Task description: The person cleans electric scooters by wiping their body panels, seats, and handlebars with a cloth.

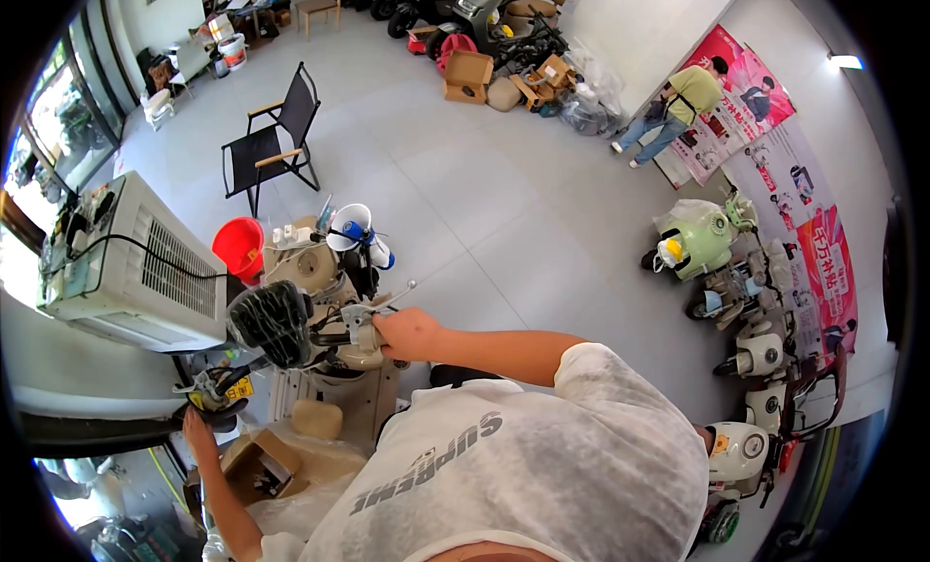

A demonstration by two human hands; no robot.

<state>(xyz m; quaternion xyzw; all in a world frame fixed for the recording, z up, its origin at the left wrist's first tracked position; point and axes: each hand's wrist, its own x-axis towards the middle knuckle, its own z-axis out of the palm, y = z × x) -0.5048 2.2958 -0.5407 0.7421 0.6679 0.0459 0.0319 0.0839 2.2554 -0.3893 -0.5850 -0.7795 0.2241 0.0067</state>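
My right hand (409, 334) is closed around the right handlebar grip (366, 335) of a cream-coloured scooter (332, 392). A silver brake lever (395, 297) sticks out beyond its fingers. At the far left end of the handlebar, my left hand (199, 434) is closed on the dark left handlebar grip (221, 421), its fingers partly hidden. A yellow label (239, 388) sits close to that hand. Between the two hands rises a black part wrapped in clear plastic (271, 325). Just beyond it are a tan round-faced scooter front (312, 264) and a white-and-blue megaphone (351, 229).
A large white vented unit (145, 262) with a black cable stands left, beside a red bucket (239, 247). An open cardboard box (263, 468) lies below. Ahead is a black folding chair (281, 136). Parked scooters (760, 354) line the right wall, where a person (683, 107) stands by posters.
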